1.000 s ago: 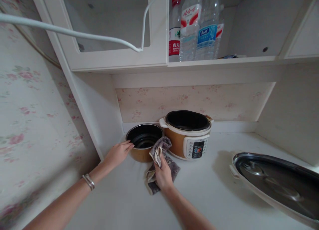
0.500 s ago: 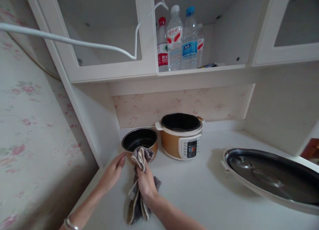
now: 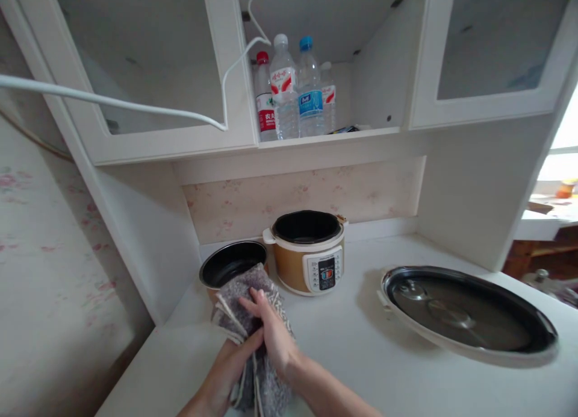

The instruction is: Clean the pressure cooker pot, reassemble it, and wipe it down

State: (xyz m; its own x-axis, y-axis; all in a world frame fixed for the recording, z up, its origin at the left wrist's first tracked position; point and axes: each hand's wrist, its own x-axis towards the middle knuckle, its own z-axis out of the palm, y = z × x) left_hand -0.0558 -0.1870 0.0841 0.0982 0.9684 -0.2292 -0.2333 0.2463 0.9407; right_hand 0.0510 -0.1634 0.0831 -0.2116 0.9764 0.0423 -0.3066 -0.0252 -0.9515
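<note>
A grey towel (image 3: 246, 296) with pale edges is bunched between my two hands, just in front of the inner pot (image 3: 232, 261). My left hand (image 3: 230, 363) grips the towel from the lower left, its thumb lying over the fabric. From the right, my right hand (image 3: 271, 329) presses on the towel with its fingers over the front; part of its grip is hidden. The pot is dark inside and golden outside, and the towel covers part of its near rim. Beside it stands the golden and white electric pressure cooker (image 3: 309, 257), uncovered, with its control panel facing me.
The cooker's large lid (image 3: 465, 311) lies upturned on the right of the white counter (image 3: 343, 369). Above, several plastic bottles (image 3: 284, 97) stand in an open cabinet. A white cable (image 3: 135, 106) hangs across the upper left.
My left hand has come from the pot's side to the towel, which is now spread wider between both hands. The view has shifted, showing more of the right side.
</note>
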